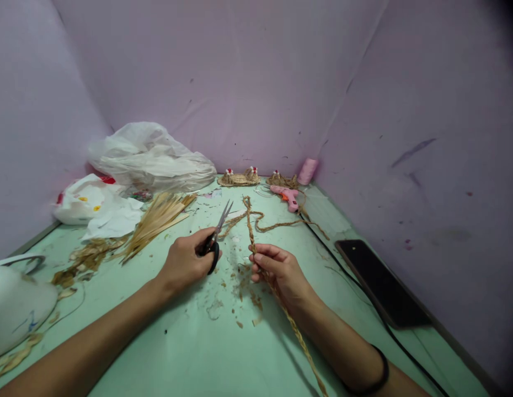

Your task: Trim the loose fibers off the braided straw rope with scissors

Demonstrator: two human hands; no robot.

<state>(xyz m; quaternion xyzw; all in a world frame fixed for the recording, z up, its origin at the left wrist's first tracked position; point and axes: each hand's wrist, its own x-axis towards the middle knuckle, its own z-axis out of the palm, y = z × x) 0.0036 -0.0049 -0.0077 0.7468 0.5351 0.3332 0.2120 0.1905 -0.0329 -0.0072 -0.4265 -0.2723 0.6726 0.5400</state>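
"Braid [250, 229], centre of the frame: how is it held?"
"Pinched by the right hand [281, 270]; the left hand [187, 259] grips scissors [222, 221]."
"What could go wrong?"
"A loose pinch could unravel it; a careless swing of the scissors, so near, might nick it."

A pink glue gun [290, 199] lies on the green tabletop [190, 347], its black cable [354, 282] trailing nearer. A pink thread spool [308, 171] stands just behind it; right and nearer lies a phone [380, 284]; well left, a crumpled plastic bag [151, 160].
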